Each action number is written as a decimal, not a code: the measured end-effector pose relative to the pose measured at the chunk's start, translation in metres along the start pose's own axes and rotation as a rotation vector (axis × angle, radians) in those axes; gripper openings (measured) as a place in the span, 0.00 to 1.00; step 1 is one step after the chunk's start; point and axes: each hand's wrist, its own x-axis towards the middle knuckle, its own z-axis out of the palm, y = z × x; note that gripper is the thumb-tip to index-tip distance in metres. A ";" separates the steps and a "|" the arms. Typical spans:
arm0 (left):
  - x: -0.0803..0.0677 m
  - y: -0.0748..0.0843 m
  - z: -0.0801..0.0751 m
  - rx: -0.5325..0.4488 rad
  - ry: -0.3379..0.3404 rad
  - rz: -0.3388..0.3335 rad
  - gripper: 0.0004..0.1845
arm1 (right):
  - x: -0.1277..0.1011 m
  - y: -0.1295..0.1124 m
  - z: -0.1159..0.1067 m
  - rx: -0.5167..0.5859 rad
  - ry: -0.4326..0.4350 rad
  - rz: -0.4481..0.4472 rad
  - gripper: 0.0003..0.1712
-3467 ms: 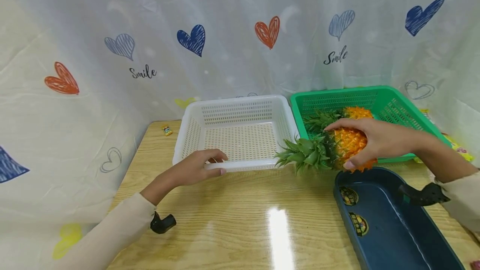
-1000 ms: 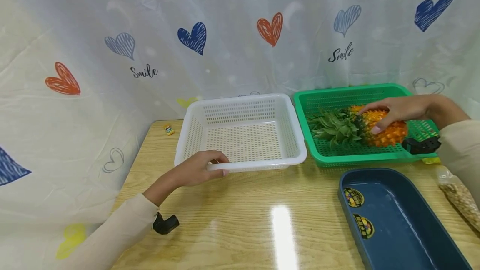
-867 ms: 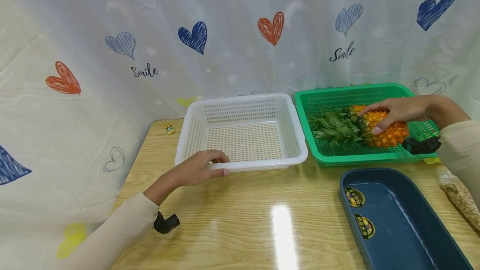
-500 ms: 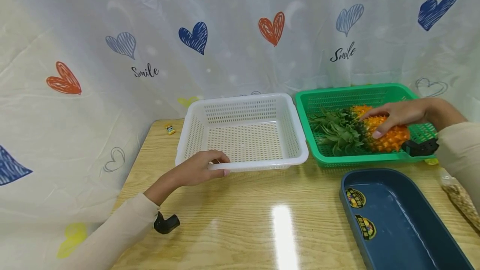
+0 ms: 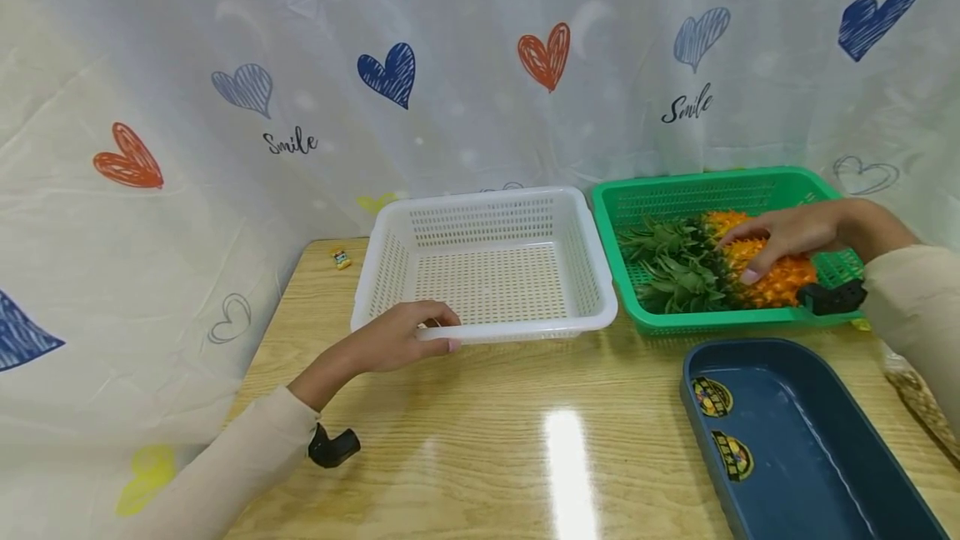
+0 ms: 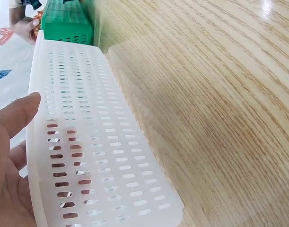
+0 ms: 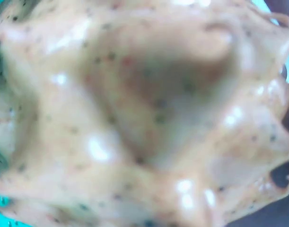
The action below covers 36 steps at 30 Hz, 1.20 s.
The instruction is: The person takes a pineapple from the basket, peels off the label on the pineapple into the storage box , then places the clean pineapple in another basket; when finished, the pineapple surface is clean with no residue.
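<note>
My left hand (image 5: pixel 405 336) grips the near rim of a white perforated basket (image 5: pixel 517 329), thumb outside and fingers over the inner side. The left wrist view shows the thumb against the outside of that basket's wall (image 6: pixel 106 142). At the right, my right hand (image 5: pixel 806 232) curls over an orange pineapple (image 5: pixel 783 283) lying on its side in a green basket (image 5: pixel 712 323), leafy crown pointing left. A second pineapple (image 5: pixel 723 222) lies just behind it, partly hidden by the hand. Blurred spiky pineapple skin (image 7: pixel 158 132) fills the right wrist view.
A dark blue tray (image 5: pixel 802 432) with two stickers stands in front of the green basket. A small wrapped candy (image 5: pixel 341 259) lies left of the white basket. By the right sleeve is a bag of tan pieces (image 5: pixel 915 394). A printed curtain (image 5: pixel 465 107) hangs behind.
My right hand has carried the pineapple from over the green basket's front edge back into it, then lowered it slightly toward the near side. The left hand keeps its grip.
</note>
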 end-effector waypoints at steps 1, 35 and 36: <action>0.000 0.000 0.000 0.000 0.000 -0.001 0.17 | 0.001 -0.001 0.000 -0.013 0.001 -0.002 0.51; -0.001 0.002 -0.001 -0.022 -0.012 -0.006 0.15 | -0.005 -0.008 -0.002 -0.004 -0.034 -0.021 0.50; -0.001 0.002 -0.001 -0.021 -0.012 -0.005 0.15 | -0.006 -0.008 -0.003 -0.016 -0.025 -0.027 0.50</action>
